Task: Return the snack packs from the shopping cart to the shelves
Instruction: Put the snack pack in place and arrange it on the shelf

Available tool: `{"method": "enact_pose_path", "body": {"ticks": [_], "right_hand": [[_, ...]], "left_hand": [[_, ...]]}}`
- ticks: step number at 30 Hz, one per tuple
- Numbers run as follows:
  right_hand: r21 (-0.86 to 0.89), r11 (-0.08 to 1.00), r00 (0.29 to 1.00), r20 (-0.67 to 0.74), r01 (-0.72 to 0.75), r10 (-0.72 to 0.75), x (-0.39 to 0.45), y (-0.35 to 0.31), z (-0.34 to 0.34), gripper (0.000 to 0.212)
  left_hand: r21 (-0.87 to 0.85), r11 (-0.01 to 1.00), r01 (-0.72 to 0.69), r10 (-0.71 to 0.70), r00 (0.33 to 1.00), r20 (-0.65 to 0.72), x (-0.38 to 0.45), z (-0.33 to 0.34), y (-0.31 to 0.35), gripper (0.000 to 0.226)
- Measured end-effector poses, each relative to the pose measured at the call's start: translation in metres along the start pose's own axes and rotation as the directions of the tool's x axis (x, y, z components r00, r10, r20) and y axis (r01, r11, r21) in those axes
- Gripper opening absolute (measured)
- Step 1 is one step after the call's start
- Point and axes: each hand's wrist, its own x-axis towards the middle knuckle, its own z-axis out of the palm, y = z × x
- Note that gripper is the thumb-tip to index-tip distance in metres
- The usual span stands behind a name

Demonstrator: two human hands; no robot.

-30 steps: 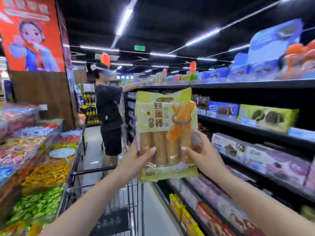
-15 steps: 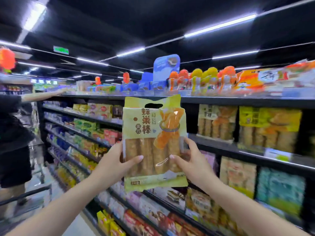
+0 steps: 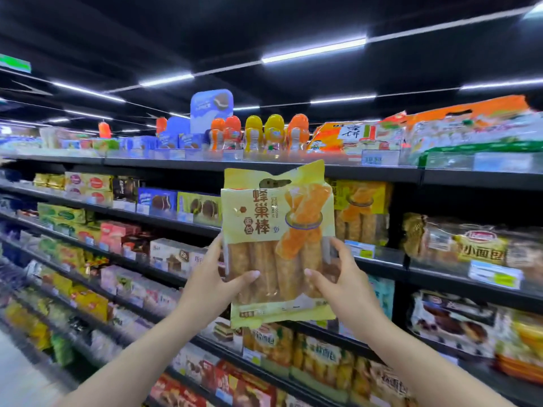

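A yellow snack pack of bread sticks (image 3: pixel 277 245) is held upright in front of the dark shelves (image 3: pixel 382 261). My left hand (image 3: pixel 213 284) grips its lower left edge, thumb on the front. Its lower right edge is gripped by my right hand (image 3: pixel 345 284) the same way. Just behind the pack, to the right on the second shelf, stand matching yellow packs (image 3: pixel 363 212). The shopping cart is out of view.
The top shelf (image 3: pixel 264 165) carries orange and yellow bottles (image 3: pixel 264 132), blue boxes and large orange bags. Lower shelves hold boxed cakes (image 3: pixel 173 202), bagged small breads (image 3: pixel 476 245) and more bread packs (image 3: pixel 317 353). The aisle floor (image 3: pixel 17 371) shows at the lower left.
The view has swung right from the aisle and cart to face the shelves. The pack, still in both hands, now sits in front of the matching packs; the other shopper has left view.
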Motion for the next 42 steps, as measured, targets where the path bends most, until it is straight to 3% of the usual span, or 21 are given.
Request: {"method": "enact_pose_path", "body": {"ticks": [3,8,18,26,38,42], "right_hand": [[-0.058,0.998,0.999,0.022,0.028,-0.026,0.000,0.005,-0.012,0.075],[-0.137,0.989,0.998,0.045,0.054,-0.048,0.009,0.013,-0.013,0.073],[-0.130,0.975,0.971,-0.134,0.179,-0.196,0.084,-0.001,0.038,0.076],[-0.099,0.965,0.898,-0.352,0.244,-0.263,0.157,0.013,0.097,0.065],[-0.119,0.970,0.881,-0.408,0.210,-0.241,0.205,0.044,0.143,0.058],[-0.077,0.980,0.865,-0.461,0.184,-0.199,0.212,0.051,0.146,0.057]], "left_hand": [[-0.050,0.998,0.024,-0.027,0.997,-0.071,-0.008,0.022,-0.005,0.090],[-0.072,0.997,0.022,-0.027,0.998,-0.065,0.004,0.032,-0.024,0.083],[-0.189,0.977,-0.094,0.064,0.985,-0.159,0.100,0.012,-0.066,0.082],[-0.152,0.965,-0.214,0.175,0.956,-0.235,0.201,0.007,-0.107,0.060],[-0.210,0.950,-0.231,0.229,0.973,-0.034,0.270,0.028,-0.166,0.064],[-0.277,0.928,-0.251,0.277,0.959,0.059,0.282,0.027,-0.168,0.053]]}}
